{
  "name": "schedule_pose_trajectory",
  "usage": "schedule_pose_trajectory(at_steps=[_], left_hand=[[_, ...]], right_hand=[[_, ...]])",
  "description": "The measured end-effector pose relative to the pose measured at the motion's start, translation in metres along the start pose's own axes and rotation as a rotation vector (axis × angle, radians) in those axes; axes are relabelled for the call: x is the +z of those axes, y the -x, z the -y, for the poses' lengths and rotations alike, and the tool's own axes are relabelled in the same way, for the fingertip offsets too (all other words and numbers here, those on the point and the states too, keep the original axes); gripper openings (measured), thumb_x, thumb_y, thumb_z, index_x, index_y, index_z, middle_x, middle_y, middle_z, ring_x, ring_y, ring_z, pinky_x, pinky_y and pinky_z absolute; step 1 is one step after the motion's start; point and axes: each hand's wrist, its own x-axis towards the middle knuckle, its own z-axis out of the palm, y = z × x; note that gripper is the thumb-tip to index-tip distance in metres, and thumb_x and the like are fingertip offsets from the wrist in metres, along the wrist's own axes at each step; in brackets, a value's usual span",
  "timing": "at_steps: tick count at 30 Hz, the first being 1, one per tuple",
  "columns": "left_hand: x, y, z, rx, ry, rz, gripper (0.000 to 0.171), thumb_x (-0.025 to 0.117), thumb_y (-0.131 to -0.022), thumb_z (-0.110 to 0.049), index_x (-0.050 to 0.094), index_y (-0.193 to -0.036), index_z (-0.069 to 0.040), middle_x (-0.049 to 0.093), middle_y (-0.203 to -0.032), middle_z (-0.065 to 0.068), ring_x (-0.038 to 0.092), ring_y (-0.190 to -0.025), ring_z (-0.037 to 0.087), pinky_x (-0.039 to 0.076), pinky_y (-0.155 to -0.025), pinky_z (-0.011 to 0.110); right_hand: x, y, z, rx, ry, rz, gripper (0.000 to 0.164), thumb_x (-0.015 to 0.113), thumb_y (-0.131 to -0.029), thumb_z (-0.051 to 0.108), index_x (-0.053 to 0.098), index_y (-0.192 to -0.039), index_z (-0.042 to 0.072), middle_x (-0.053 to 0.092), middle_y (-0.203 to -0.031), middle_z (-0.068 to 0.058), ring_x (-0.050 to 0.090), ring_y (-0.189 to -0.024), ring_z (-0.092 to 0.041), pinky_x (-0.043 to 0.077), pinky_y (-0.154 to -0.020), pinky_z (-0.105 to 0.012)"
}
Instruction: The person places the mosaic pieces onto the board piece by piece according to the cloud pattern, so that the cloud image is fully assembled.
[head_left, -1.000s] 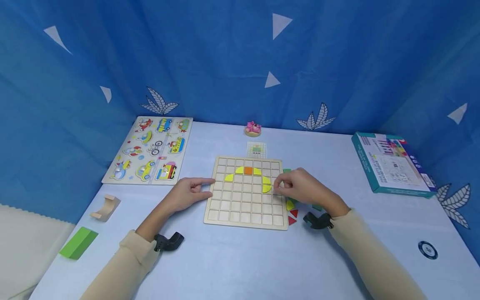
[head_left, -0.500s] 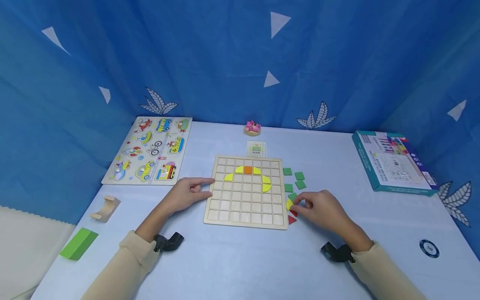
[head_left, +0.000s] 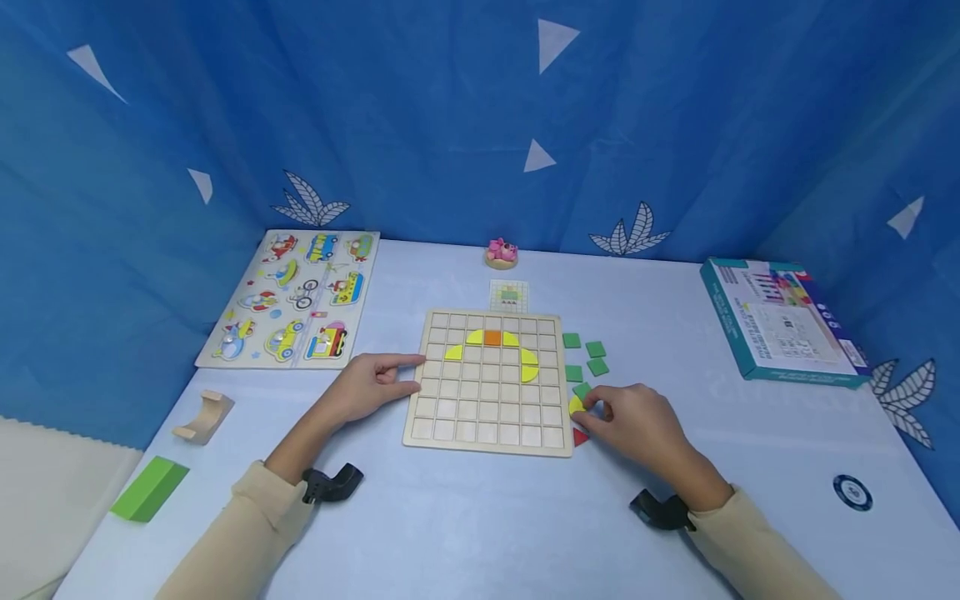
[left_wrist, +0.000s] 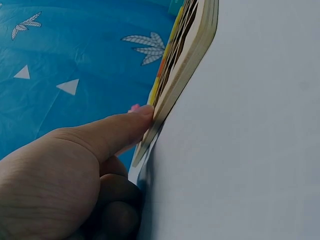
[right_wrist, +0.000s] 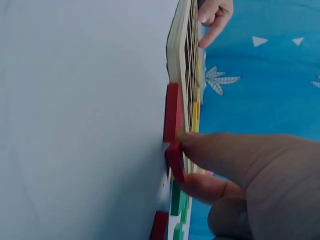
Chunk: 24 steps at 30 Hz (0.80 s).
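The wooden grid board [head_left: 472,412] lies flat, with several yellow quarter-round tiles [head_left: 529,373] and an orange square tile [head_left: 492,337] in its cells. At its left edge my left hand [head_left: 367,387] rests straight thumb and index fingertips against the rim; the left wrist view shows the thumb [left_wrist: 120,131] at the board's side. Right of the board, my right hand [head_left: 637,421] pinches a red triangle tile [right_wrist: 175,162] between thumb and index finger, tilted up in the right wrist view. Beside those fingertips are a yellow tile [head_left: 576,404] and another red triangle tile [head_left: 581,437].
Several green square tiles [head_left: 596,366] lie right of the board. Behind it are a pattern card [head_left: 509,295] and a pink figurine [head_left: 501,252]. A vehicle puzzle [head_left: 288,300], wooden arch [head_left: 205,417] and green block [head_left: 150,489] stand left; a box [head_left: 783,321] and round chip [head_left: 852,492] right.
My right hand has moved from the board's right-hand cells down to the loose tiles and has taken hold of a red triangle tile. The left hand stays at the board's edge.
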Motion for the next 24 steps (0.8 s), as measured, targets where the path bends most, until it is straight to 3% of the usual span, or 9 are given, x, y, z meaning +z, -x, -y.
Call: schedule_pose_trajectory(at_steps=[13,24], left_hand=[[0.002,0.000,0.002,0.002,0.013,-0.003,0.044,0.080,-0.090,-0.031,0.070,-0.132,-0.024,0.038,-0.057,-0.003,0.035,-0.052,0.016,0.033,-0.056,0.031],[0.001,0.000,0.000,0.002,0.013,-0.002,0.044,0.080,-0.090,-0.031,0.070,-0.132,-0.024,0.038,-0.057,-0.003,0.035,-0.052,0.015,0.034,-0.056,0.031]], right_hand=[[0.002,0.002,0.010,0.039,0.037,-0.026,0.023,0.086,-0.079,0.022,0.077,-0.092,0.005,0.041,-0.047,0.008,0.042,-0.046,-0.010,0.031,-0.045,-0.025],[0.007,0.002,0.012,0.061,0.018,-0.049,0.024,0.082,-0.081,0.018,0.076,-0.098,0.001,0.040,-0.048,0.007,0.038,-0.042,-0.010,0.027,-0.043,-0.025]])
